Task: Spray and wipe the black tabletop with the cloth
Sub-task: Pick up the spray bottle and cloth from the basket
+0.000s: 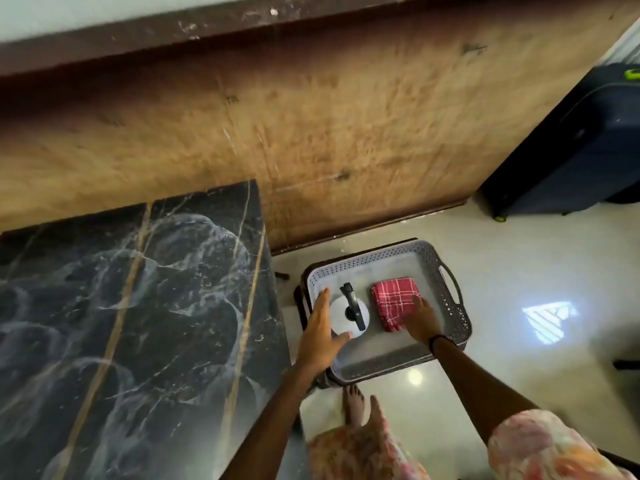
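1 cloth, 1 spray bottle, 1 basket

Black gold-veined tabletop, red-and-white checked cloth, grey perforated basket.

Black marble-look tabletop w/ white veining & thin gold lines, glossy, fills lower left. Red-and-white checked cloth, folded, lies flat in right half of grey perforated plastic basket just right of the table. White spray bottle w/ black trigger head stands upright in basket's left half, near cloth.
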A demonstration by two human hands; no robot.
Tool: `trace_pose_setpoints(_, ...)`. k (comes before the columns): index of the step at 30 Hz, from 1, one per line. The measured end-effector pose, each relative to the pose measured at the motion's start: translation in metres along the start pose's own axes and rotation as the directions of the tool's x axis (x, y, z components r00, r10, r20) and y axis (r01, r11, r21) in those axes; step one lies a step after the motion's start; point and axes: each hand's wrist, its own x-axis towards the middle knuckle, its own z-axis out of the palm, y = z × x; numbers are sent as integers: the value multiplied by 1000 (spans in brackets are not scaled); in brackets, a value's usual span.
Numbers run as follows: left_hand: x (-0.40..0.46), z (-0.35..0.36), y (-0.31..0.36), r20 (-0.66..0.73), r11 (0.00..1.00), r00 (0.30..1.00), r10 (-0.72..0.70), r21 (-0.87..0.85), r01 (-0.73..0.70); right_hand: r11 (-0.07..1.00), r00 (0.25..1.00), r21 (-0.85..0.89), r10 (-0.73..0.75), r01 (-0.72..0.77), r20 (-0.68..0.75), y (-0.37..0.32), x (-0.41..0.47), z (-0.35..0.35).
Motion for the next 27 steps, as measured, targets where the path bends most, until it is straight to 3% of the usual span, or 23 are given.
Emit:
trace_pose_setpoints(3,22,17,-2,-83,1000,996,17,-19,-18,1000,995,-2,-28,28,-101,7,26,1)
trace_pose_setpoints(9,48,45,-12,-146,997,989,14,-74,-25,999,991,-39,-8,3,-135,18,61,12)
trace_pose_setpoints(13,56,54,-14,-221,999,975,-35,-38,27,986,994,152,78,-65,-77,25,73,8)
trace_pose_setpoints(19,52,49,-1,-260,1000,965,-16,9,19,970,979,169,-155,176,-131,20,46,3)
trace_pose_setpoints(23,28,17,28,-268,996,963,10,-82,-33,894,967,370,-216,253,-138,-3,-1,-7)
trace_pose_setpoints(27,-30,-33,69,-410,937,911,46,-300,-182,747,958,601,-236,286,-162,-33,-60,-20)
